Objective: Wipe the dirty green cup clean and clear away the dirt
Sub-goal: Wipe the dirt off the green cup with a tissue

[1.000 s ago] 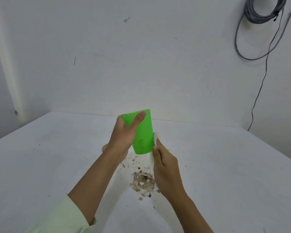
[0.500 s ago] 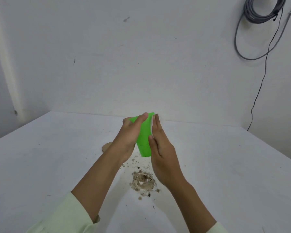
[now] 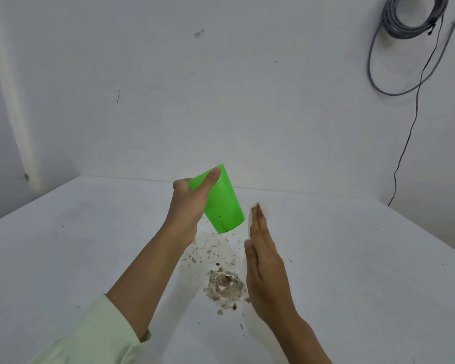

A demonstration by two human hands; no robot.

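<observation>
soft, even, fairly bright light fills the scene, with no glare. faint shadows lie on the table [image 3: 352,258] beneath the forearms. the right hand [image 3: 267,269] has slightly blurred fingertips. wide-angle distortion bends the edges.

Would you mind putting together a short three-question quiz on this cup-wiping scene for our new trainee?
1. True or false: the green cup is standing on the table.
2. Which hand grips the cup? A. the left hand B. the right hand C. both
3. Fill in: the pile of dirt lies on the table, below the ____.

Key
1. False: it is held tilted in the air.
2. A: the left hand alone. The right hand, flat with a white wipe against its fingers, is apart from the cup.
3. cup
</observation>
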